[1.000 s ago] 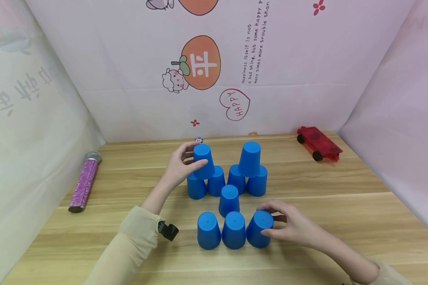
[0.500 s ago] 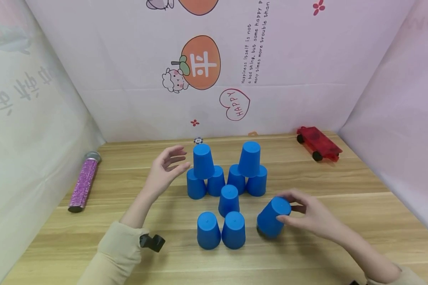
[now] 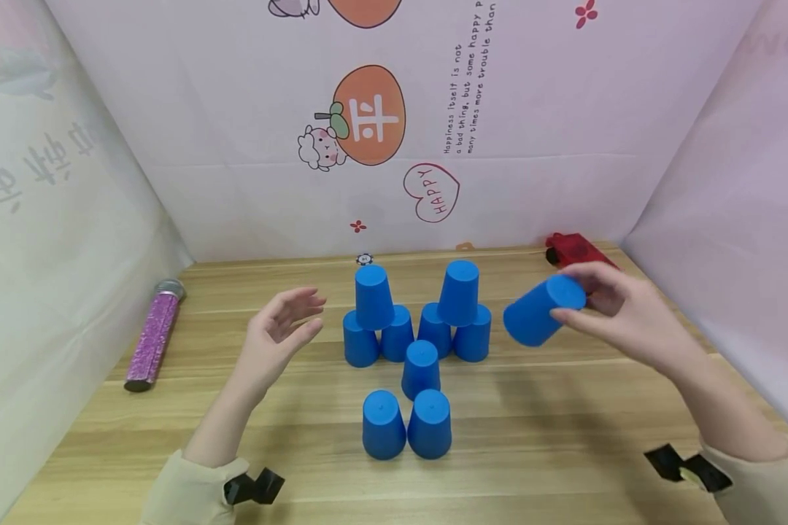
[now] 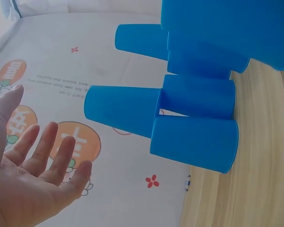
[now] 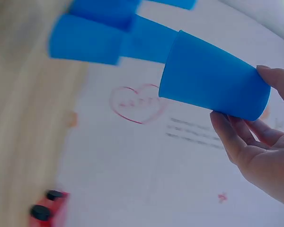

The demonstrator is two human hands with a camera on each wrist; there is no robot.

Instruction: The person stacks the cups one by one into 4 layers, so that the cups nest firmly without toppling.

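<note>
Tabletop (image 3: pixel 532 467) bears nine blue cups (image 3: pixel 422 373); right grip (image 3: pixel 630 321) pinches another (image 3: pixel 533 318), left grip (image 3: pixel 272 335) spread, empty.

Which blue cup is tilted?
The blue cup in the right hand, held in the air; the other nine cups stand level, bottoms up, untouched.

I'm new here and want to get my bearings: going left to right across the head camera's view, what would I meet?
Purple microphone, left hand, first three-cup pyramid, second three-cup pyramid, tilted blue cup, right hand holding that cup.
</note>
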